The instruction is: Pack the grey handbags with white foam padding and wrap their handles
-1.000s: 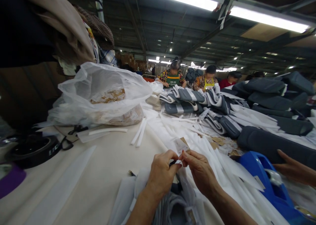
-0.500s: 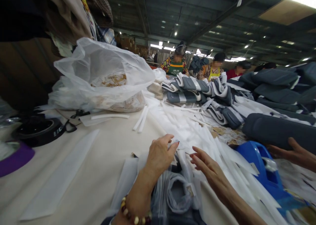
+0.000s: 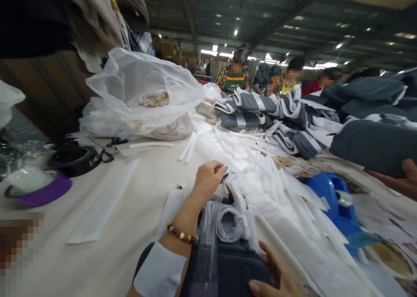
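While the left hand (image 3: 208,178) pinched perhaps one tag (image 3: 230,175), the right hand (image 3: 276,277), fingers apart, touched one grey case (image 3: 234,264) at six o'clock.

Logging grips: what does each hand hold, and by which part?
Left hand pinches the clear plastic bag by its top edge; right hand grips the dark grey case at its right side.

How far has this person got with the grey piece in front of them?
Done: the dark grey piece sits inside a clear plastic bag. In hand: the right hand rests on it, while the left hand pinches something small above the bag's bunched top. Left: the bag mouth looks unsealed, and the blue tape dispenser stands untouched nearby.
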`<state>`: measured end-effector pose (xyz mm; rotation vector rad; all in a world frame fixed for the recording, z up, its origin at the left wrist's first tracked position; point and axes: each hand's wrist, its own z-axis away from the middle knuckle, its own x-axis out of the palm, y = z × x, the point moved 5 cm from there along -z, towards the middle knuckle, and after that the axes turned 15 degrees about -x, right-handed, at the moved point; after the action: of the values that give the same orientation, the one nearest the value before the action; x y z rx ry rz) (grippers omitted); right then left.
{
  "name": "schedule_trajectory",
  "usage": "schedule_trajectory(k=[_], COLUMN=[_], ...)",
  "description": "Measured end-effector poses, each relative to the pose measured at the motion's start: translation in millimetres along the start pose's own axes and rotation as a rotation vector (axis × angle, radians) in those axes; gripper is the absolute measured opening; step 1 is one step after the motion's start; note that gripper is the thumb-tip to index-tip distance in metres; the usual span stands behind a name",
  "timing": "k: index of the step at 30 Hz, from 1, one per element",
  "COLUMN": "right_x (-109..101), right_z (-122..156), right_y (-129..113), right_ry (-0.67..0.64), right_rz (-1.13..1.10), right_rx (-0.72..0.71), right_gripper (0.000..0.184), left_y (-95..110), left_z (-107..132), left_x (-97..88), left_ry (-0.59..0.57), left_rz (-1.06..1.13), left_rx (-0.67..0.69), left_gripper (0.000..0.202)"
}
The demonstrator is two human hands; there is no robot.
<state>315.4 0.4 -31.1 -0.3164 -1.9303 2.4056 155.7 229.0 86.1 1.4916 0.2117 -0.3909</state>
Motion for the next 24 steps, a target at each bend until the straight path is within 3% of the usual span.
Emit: schedule_trajectory(k=[4, 8, 11, 14, 15, 17, 19, 22, 24], right_x=[-2, -1, -1, -2, -1, 0, 2, 10, 16], right_z=[-8, -9, -8, -8, -8, -11, -13, -16, -18], right_y=[5, 2, -5, -8, -7, -4, -4, -11, -17], right_ry=[-0.024, -0.063, -0.078, -0.079, -0.084, -0.093, -0.1, -0.166, -0.229], right_rz=[-0.028, -0.055, -0.05, -0.032, -0.034, -0.058, -0.103, -0.23, -0.324], right_rx=[-0.011, -0.029, -0.035, -0.043, -0.043, -0.041, -0.046, -0.069, -0.059], right_gripper=[0.111, 0.106, 0.1, 0.094, 0.093, 0.092, 0.091, 0.077, 0.062], left_y=[14, 21, -5, -52, -68, -90, -102, -110, -113], left_z=[-2, 16, 52, 103, 120, 147, 157, 152, 144], left_x=[-18.0, -64.9, -104.0, -128.5, -130.2, -125.5, -122.2, -117.3, -110.3], left_ry=[0.0, -0.02, -0.063, -0.112, -0.163, -0.275, -0.204, -0.015, -0.007], left_rz=[0.215, 0.25, 0.144, -0.01, -0.032, 0.055, 0.06, -0.016, 0.022], left_rx=[-0.051, -0.081, -0.168, -0.377, -0.476, -0.543, -0.53, -0.51, -0.547], left_gripper=[0.027, 0.039, 0.049, 0.06, 0.061, 0.059, 0.058, 0.051, 0.047])
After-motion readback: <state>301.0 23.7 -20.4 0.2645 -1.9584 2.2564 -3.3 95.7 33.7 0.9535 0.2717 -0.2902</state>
